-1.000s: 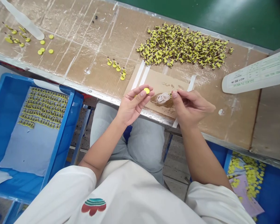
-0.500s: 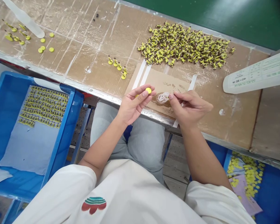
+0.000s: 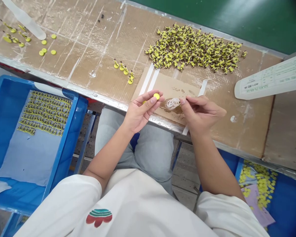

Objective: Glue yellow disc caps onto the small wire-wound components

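L hand (image 3: 140,113): palm up at surface edge, thumb & forefinger clamped on small yellow disc (image 3: 156,96), held just above the edge.
R hand (image 3: 202,112): at 3 o'clock of L hand, fingers pinched together at tips; whether sth tiny sits between them can't tell. Tips just beside glue blob (image 3: 173,104).
Glue blob: whitish swirl on brown patch, on cardboard sheet (image 3: 170,87), between both hands.
Surface (image 3: 93,49): cardboard-covered, scuffed.
Parts pile (image 3: 194,49): yellow/dark bits, 12 o'clock of hands, well apart.
Small group (image 3: 124,70): few yellow pcs, 11 o'clock of L hand.
Loose discs (image 3: 46,46): far 10 o'clock.
Blue tray (image 3: 76,108): 9 o'clock, below the surface, rows of yellow pcs on a grey sheet.
White card (image 3: 271,79): 2 o'clock.
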A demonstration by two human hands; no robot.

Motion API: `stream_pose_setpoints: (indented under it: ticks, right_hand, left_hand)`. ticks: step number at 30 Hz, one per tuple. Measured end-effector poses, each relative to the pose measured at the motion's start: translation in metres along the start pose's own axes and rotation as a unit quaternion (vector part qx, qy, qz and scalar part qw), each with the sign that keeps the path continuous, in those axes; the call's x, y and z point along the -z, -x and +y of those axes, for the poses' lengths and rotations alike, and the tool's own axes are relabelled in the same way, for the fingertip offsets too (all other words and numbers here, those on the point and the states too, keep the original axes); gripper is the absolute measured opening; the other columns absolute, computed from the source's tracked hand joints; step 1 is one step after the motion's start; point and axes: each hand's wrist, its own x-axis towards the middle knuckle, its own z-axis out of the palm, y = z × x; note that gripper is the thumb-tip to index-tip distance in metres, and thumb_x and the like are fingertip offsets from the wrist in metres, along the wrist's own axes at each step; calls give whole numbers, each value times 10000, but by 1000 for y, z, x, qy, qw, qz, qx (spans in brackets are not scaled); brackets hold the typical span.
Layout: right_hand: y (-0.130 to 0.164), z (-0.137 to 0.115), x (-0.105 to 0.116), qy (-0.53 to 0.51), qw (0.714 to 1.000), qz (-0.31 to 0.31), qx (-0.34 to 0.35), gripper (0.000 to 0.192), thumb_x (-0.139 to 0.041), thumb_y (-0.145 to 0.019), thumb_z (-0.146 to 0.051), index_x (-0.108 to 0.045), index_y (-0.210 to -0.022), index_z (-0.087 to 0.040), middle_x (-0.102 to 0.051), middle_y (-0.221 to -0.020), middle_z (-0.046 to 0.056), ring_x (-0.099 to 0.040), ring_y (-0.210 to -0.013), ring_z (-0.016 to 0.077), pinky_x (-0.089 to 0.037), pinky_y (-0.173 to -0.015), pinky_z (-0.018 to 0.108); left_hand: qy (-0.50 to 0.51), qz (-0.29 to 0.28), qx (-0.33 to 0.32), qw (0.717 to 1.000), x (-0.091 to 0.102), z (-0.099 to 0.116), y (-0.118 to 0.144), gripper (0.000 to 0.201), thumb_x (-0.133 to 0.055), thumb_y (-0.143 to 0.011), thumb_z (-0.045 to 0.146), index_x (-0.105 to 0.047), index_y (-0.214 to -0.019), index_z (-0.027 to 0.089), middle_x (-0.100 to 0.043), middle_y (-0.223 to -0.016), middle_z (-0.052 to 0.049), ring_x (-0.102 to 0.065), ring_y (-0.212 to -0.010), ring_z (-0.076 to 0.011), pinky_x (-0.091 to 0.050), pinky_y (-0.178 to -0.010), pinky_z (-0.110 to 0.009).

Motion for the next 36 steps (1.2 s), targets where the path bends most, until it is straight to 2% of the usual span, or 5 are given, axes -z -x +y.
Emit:
stream_pose_setpoints:
  ticks: [4,8,14,25,36]
  right_hand:
    - [-3,-4,0,-93,991,53,-82,223,-866,-691,-383,-752,-820,-242,-748,-788,21,-717,-729,201,-617,-720,368]
    - [-5,-11,5,-156,973,63,-158,209,-841,-724,-374,-750,-862,-247,-751,-798,29,-694,-649,171,-568,-546,288]
    - [4,-34,13,-139,976,-11,-169,172,-721,-869,-420,-737,-1012,-326,-752,-985,-9,-743,-821,180,-629,-654,304]
    - [19,-73,-9,-206,964,39,-164,179,-836,-763,-275,-767,-925,-242,-776,-896,7,-761,-892,223,-660,-845,400]
    - [23,-79,-15,-228,958,2,-174,202,-853,-747,-328,-765,-906,-240,-776,-885,-16,-764,-889,210,-673,-815,344]
  left_hand:
    - [-5,2,-10,1000,-1,-2,4,308,-692,-850,92,-733,-1133,207,-761,-1160,-8,-637,-1223,-197,-479,-1105,-254]
    - [-8,24,4,1000,-4,-8,12,300,-728,-833,141,-736,-1122,223,-760,-1158,-16,-637,-1230,-207,-496,-1090,-251]
    - [-58,0,10,998,-13,-18,22,178,-735,-847,219,-761,-1023,223,-777,-1087,-14,-659,-1209,-220,-533,-1050,-272]
    - [-18,-5,46,999,-21,-23,32,233,-741,-846,250,-753,-1076,213,-764,-1156,-39,-642,-1229,-236,-519,-1066,-289]
    - [-9,-46,27,999,-20,-21,35,239,-739,-844,221,-756,-1082,207,-789,-1028,-13,-717,-1094,-193,-553,-992,-241]
